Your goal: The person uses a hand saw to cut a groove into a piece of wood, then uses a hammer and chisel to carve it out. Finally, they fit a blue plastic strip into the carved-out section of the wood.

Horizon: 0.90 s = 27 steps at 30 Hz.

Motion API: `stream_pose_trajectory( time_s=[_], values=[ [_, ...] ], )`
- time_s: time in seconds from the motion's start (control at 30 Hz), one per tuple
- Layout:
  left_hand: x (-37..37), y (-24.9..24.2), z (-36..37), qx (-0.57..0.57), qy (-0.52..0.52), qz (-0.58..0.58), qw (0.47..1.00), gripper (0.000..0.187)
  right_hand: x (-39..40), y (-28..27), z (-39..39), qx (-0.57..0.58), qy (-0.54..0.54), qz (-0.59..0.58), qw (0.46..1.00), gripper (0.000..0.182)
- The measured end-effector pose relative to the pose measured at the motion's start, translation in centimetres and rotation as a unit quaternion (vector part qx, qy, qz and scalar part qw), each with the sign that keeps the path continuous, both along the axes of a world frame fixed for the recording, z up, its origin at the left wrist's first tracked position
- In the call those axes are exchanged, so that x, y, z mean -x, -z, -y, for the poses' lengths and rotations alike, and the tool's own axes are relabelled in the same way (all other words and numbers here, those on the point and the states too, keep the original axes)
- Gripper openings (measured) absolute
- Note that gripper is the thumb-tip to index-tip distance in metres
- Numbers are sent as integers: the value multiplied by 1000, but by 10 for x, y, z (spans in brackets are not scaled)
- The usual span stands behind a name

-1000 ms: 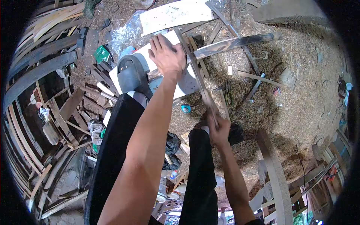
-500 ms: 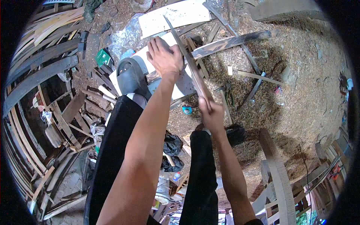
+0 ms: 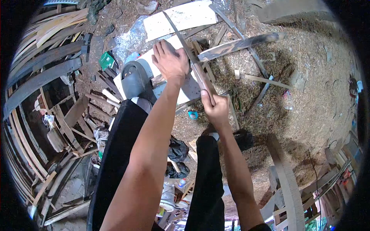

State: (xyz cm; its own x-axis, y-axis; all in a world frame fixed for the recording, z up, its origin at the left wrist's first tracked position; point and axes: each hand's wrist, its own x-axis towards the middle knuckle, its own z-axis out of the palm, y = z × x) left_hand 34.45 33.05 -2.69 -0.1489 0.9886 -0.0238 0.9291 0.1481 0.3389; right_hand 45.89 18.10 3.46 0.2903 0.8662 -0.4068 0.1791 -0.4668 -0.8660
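Note:
My left hand (image 3: 170,61) lies with fingers stretched out and thumb apart, pressing on a dark plank (image 3: 241,46) that rests over a white board (image 3: 189,89). In my right hand (image 3: 216,111) is the rear end of a handsaw (image 3: 178,34), with the fingers wrapped round its handle. The long, narrowing blade slants up to the left, right beside my left hand and across the plank. Its teeth are too fine to make out, and the handle is mostly covered by my fingers. A foot in a grey clog (image 3: 133,80) stands on the white board, left of my left hand.
A teal tape measure (image 3: 193,114) and a hammer (image 3: 232,111) lie on the sawdust-covered ground. Another white board (image 3: 181,17) lies farther out. Stacked planks (image 3: 42,77) fill the left side. A curved timber (image 3: 287,184) stands at lower right.
My right hand has pushed the saw slightly forward and up to the left, so the tip reaches farther. My left hand stays on the plank.

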Motion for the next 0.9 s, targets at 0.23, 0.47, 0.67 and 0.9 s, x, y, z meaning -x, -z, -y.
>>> stream_pose_trajectory(
  time_s=[0.23,0.47,0.67,0.9],
  values=[
    [-2,5,2,-25,-11,-4,1000,68,-34,-6,145,-55,0,8,998,25],
    [0,10,1,-35,-8,-8,999,67,-3,13,28,-29,6,-33,999,36],
    [-2,7,2,-37,-10,-14,999,69,-25,-8,103,-23,-10,22,999,28],
    [-3,3,2,-19,-12,-8,1000,69,-18,5,92,1,-1,14,1000,32]
  ],
)
